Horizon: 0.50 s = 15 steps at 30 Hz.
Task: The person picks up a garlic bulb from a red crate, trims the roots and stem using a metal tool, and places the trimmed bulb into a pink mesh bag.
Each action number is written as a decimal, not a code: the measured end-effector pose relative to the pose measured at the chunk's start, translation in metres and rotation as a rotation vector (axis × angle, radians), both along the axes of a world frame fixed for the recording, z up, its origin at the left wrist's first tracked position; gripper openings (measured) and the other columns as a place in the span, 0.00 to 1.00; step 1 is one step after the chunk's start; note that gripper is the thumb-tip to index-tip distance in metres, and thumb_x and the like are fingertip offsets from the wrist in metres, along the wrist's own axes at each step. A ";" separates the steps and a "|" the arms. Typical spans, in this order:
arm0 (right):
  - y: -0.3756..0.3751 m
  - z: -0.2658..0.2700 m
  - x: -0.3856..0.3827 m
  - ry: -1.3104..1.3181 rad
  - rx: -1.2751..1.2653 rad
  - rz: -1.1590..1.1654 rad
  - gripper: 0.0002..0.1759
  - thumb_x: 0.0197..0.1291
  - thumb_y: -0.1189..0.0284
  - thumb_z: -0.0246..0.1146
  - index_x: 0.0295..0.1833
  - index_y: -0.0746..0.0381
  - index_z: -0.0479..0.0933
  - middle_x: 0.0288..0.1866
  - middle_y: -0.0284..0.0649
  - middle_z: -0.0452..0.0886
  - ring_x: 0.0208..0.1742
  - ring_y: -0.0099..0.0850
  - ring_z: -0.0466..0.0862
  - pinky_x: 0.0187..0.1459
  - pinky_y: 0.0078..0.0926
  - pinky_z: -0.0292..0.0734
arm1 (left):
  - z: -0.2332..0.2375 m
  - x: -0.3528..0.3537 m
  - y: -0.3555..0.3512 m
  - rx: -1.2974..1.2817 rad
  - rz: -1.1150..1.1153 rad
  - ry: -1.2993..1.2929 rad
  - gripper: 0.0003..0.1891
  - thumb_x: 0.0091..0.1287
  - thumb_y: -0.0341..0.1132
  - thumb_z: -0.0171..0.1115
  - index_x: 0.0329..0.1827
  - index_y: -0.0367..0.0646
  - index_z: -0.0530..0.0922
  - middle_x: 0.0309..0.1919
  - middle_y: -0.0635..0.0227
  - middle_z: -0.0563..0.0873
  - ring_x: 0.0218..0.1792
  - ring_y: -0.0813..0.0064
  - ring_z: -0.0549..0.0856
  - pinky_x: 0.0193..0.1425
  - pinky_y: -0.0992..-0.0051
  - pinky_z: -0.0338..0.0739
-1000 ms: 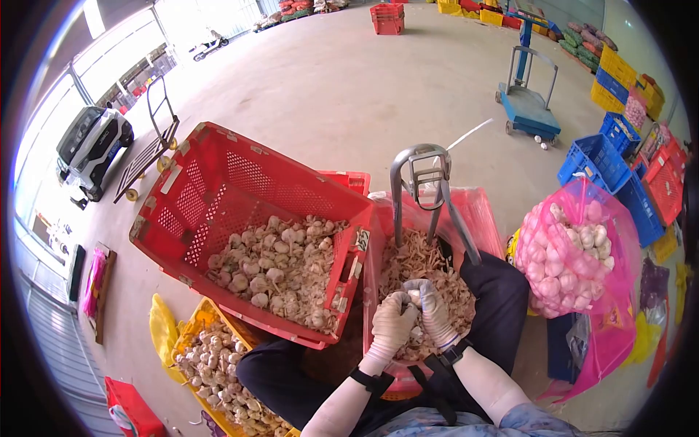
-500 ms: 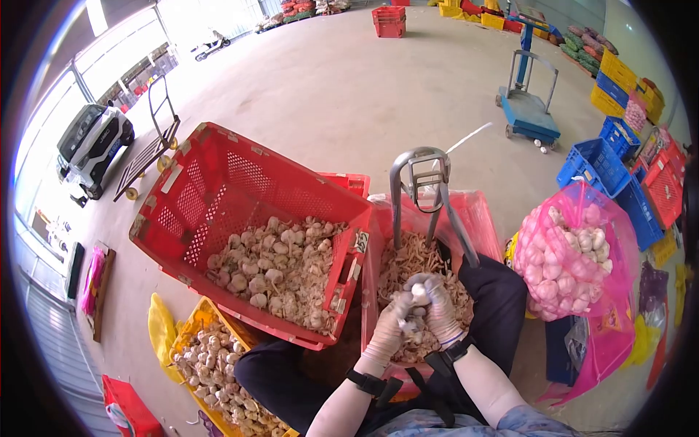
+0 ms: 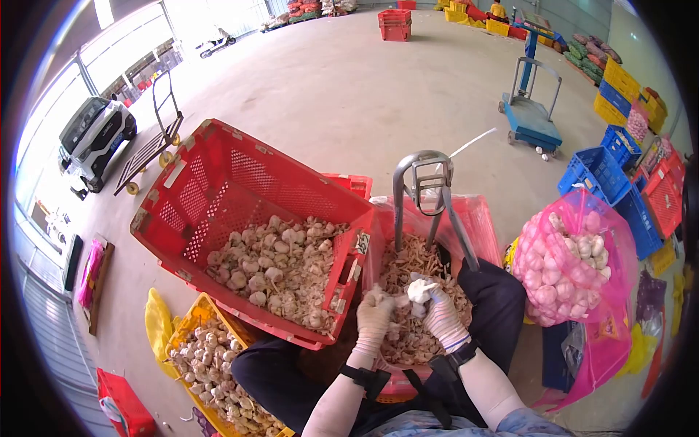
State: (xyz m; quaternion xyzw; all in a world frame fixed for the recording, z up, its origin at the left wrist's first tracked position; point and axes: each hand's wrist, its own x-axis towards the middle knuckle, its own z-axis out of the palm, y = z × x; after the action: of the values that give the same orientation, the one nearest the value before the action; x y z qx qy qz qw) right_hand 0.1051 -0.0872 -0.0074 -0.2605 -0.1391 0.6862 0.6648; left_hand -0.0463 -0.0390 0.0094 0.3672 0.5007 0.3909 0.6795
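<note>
A peeled white garlic bulb is held in the fingers of my right hand, which wears a pale glove. My left hand, gloved too, is just left of the bulb and apart from it; its fingertips are smeared by motion, so what they hold cannot be made out. Under both hands lies a heap of garlic skins and stalks in a red crate lined with clear plastic. A grey metal lever-like frame rises at the far side of this crate.
To the left, a large tilted red crate holds garlic bulbs and loose skins. A yellow crate of garlic stands by my left knee. Right of me is a pink mesh bag of bulbs. A blue platform scale stands further off.
My hands have parted: the left moved left, away from the bulb. The right still holds the bulb, which now shows more whitely and slightly lower.
</note>
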 end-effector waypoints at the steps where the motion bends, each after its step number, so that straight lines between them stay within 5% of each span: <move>1: 0.001 -0.002 0.002 -0.002 0.004 -0.002 0.27 0.68 0.55 0.59 0.64 0.62 0.71 0.39 0.31 0.79 0.31 0.17 0.74 0.30 0.14 0.69 | 0.006 -0.005 0.003 -0.093 0.054 0.040 0.10 0.58 0.28 0.68 0.28 0.46 0.73 0.22 0.79 0.76 0.22 0.87 0.71 0.32 0.84 0.73; 4: 0.003 0.007 0.000 0.161 0.053 0.035 0.26 0.67 0.55 0.61 0.62 0.61 0.72 0.40 0.33 0.80 0.32 0.18 0.76 0.29 0.15 0.70 | 0.009 -0.002 0.001 -0.090 0.041 0.055 0.07 0.60 0.31 0.69 0.34 0.42 0.77 0.27 0.73 0.80 0.27 0.85 0.77 0.38 0.82 0.76; 6: 0.002 0.016 -0.009 -0.033 -0.147 -0.055 0.28 0.67 0.55 0.61 0.64 0.62 0.70 0.43 0.32 0.80 0.35 0.18 0.78 0.33 0.15 0.74 | 0.012 0.011 -0.008 0.266 0.001 -0.086 0.18 0.64 0.32 0.66 0.56 0.38 0.79 0.40 0.64 0.83 0.41 0.78 0.80 0.48 0.77 0.77; 7: 0.003 0.011 -0.011 -0.032 -0.145 -0.051 0.28 0.67 0.55 0.61 0.64 0.62 0.70 0.43 0.32 0.80 0.35 0.18 0.78 0.33 0.15 0.74 | 0.016 0.012 -0.008 0.397 -0.156 0.003 0.17 0.66 0.31 0.65 0.56 0.36 0.79 0.40 0.67 0.84 0.40 0.80 0.81 0.47 0.79 0.77; 9: 0.002 0.008 -0.015 -0.464 0.013 -0.013 0.25 0.68 0.59 0.60 0.65 0.61 0.70 0.44 0.28 0.80 0.40 0.17 0.78 0.41 0.15 0.76 | 0.034 0.018 -0.012 0.051 -0.107 -0.185 0.14 0.66 0.31 0.64 0.53 0.36 0.80 0.38 0.70 0.84 0.38 0.82 0.80 0.47 0.80 0.76; 10: -0.007 0.019 -0.014 -0.751 0.076 -0.023 0.30 0.68 0.61 0.62 0.69 0.64 0.65 0.52 0.31 0.77 0.50 0.18 0.76 0.53 0.18 0.74 | 0.035 0.018 -0.010 0.049 -0.108 -0.187 0.14 0.66 0.31 0.64 0.53 0.36 0.80 0.38 0.70 0.84 0.38 0.82 0.80 0.47 0.80 0.76; 13: -0.006 0.018 -0.024 -0.709 0.136 -0.054 0.28 0.67 0.68 0.62 0.69 0.65 0.65 0.58 0.33 0.74 0.57 0.19 0.73 0.58 0.19 0.70 | 0.025 0.019 0.001 -0.037 -0.097 -0.217 0.10 0.65 0.29 0.63 0.48 0.36 0.81 0.35 0.71 0.84 0.36 0.83 0.80 0.46 0.80 0.76; 15: -0.007 0.017 -0.021 -0.811 0.150 -0.033 0.26 0.66 0.73 0.61 0.68 0.65 0.65 0.60 0.35 0.71 0.58 0.20 0.72 0.60 0.21 0.69 | 0.009 0.028 0.006 0.011 0.198 -0.206 0.07 0.64 0.28 0.62 0.43 0.38 0.81 0.32 0.70 0.84 0.34 0.82 0.80 0.44 0.80 0.76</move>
State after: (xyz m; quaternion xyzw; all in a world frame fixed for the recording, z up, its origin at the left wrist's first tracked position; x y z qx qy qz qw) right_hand 0.0840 -0.0944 0.0094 -0.4628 -0.4350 0.5052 0.5842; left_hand -0.0185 -0.0334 0.0182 0.2777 0.4598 0.4943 0.6835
